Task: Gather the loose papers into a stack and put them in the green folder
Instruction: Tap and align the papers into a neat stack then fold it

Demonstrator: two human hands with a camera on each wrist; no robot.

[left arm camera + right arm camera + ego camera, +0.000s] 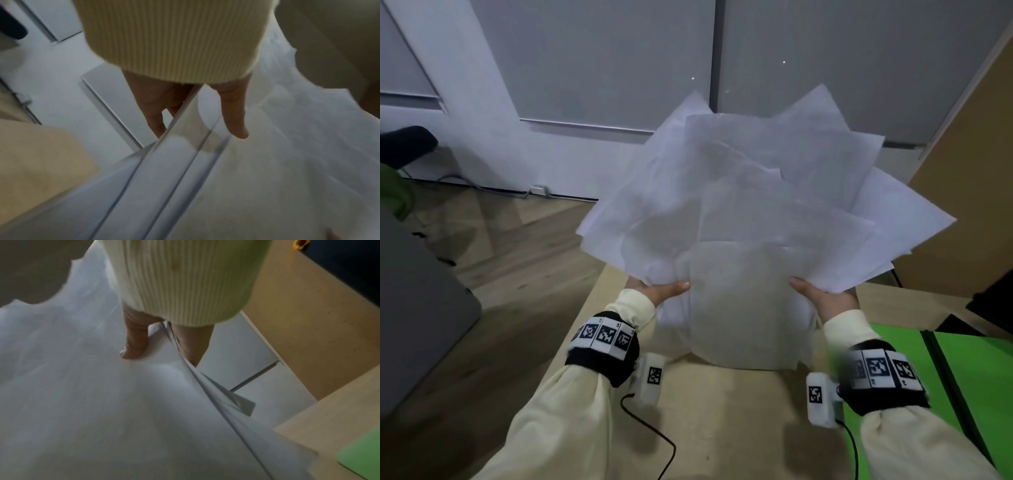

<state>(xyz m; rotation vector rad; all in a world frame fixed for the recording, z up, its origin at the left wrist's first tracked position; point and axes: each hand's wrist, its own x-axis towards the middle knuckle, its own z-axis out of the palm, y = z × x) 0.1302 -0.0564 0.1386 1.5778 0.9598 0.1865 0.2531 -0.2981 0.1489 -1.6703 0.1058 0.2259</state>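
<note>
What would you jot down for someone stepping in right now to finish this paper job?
Left hand: grip on the left edge of the papers, thumb on top.
Right hand: grip on the right edge, thumb on top.
Papers: all lifted together, fanned out unevenly, lower edge near the table.
Green folder: on the table at the right, no papers in it.
Done: sheets gathered.
Left: square the edges into a neat stack, then put it in the folder.

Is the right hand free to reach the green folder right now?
Probably not yet. The right hand grips the fanned bundle of white paper sheets with the left hand. The flat green folder lies close beside it on the table, nothing between.
</note>
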